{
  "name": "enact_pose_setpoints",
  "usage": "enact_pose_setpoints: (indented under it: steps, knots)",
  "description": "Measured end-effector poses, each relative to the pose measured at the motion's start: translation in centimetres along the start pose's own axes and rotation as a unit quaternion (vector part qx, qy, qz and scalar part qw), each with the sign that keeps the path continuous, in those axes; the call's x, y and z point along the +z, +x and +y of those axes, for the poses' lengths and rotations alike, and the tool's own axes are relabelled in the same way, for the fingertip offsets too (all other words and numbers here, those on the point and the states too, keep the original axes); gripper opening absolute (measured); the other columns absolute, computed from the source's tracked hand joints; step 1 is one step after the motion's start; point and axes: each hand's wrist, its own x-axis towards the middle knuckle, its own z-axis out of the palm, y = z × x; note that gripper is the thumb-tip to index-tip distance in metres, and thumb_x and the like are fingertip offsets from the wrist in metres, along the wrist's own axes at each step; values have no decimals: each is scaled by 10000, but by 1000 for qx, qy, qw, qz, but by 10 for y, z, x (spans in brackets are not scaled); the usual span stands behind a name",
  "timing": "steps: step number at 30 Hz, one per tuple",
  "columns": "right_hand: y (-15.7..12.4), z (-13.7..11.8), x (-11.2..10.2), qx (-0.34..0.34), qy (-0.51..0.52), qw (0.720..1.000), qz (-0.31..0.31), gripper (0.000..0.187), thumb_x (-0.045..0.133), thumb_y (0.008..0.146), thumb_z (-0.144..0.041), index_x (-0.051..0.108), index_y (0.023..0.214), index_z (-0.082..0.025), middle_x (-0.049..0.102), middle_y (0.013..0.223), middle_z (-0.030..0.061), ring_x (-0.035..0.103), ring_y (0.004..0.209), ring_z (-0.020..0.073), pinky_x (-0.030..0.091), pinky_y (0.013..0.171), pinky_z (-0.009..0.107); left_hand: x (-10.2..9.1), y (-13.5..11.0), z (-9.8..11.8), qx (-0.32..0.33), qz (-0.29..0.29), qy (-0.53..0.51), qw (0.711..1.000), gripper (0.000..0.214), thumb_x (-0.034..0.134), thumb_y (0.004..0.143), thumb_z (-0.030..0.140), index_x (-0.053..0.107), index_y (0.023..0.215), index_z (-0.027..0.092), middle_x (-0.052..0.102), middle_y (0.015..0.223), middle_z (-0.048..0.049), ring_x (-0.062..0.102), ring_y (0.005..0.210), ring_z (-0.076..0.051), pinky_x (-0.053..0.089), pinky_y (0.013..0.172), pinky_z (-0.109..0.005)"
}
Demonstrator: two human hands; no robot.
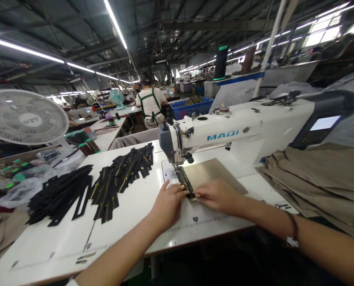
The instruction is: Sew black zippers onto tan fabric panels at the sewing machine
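A white table point(135, 212) is supporting a sewing machine point(254, 129). Beneath its arm, a tan fabric panel point(217, 174) is lying flat. The right hand point(221, 197) is pinching a dark zipper's near end between thumb and fingers; the left hand point(169, 202), thumb spread apart, is resting its fingertips on it. The zipper point(185, 178) is lying along the panel's left edge, its long axis running from the presser foot point(177, 169) toward the person, slanting slightly right.
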Motion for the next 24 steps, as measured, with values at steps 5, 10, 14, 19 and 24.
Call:
enact_pose_setpoints:
  steps: [5,10,14,19,24]
  knots:
    - [37,-6,-44,40,16,999,13,205,492,793,-157,652,664,-166,605,575,-28,528,527,115,334,487,194,-21,18,-2,-57,34,-56,996,107,661,759,168,662,865,181,715,867,-14,660,804,-176,507,773,-274]
    - [52,-13,-52,60,-20,997,52,173,538,807,-176,683,712,-170,638,629,-4,562,595,144,333,521,218,-31,39,-8,-98,87,-52,990,111,677,752,196,637,659,150,657,630,8,617,630,-162,441,575,-214]
    - [58,-15,-56,71,-54,993,77,134,672,764,-281,704,877,-217,695,793,12,619,732,203,380,607,251,-40,52,-17,-98,106,-46,988,160,657,753,187,622,603,143,607,556,28,579,582,-146,378,506,-191]
    - [48,-19,-44,53,-76,991,94,116,603,808,-188,711,840,-217,698,786,32,628,741,213,402,637,267,-34,40,-15,-62,112,-37,991,124,628,780,176,661,663,145,660,615,1,618,615,-166,429,543,-207]
    - [2,-19,17,-3,-44,996,73,188,527,776,-94,688,746,-188,692,739,19,642,664,175,448,592,237,3,-5,-2,31,71,-28,997,151,545,820,147,684,855,194,726,883,-48,682,816,-194,527,782,-301]
